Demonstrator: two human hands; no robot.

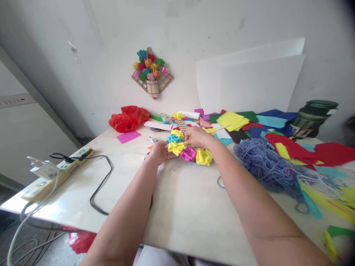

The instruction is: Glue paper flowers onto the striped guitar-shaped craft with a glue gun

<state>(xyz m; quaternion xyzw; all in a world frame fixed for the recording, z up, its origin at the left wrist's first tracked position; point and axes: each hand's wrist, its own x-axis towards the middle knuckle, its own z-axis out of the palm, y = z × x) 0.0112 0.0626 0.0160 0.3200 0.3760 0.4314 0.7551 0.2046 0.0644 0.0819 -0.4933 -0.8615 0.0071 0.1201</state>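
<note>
A craft piece with crumpled paper flowers lies on the table in front of me: a magenta flower, a blue flower and several yellow flowers. My left hand grips the piece's left edge, thumb beside the blue flower and fingers reaching under a yellow one. Over the middle of the piece, my right hand has its fingertips pinched together near the blue flower; what they pinch is too small to make out. A thin wooden stick juts out beyond the right hand. Behind lies a woven lattice strip.
A tangle of blue-grey yarn and coloured paper sheets cover the right side, near a dark green jar. On the left are a red plastic bag, a power strip and a black cable. A flower decoration hangs on the wall.
</note>
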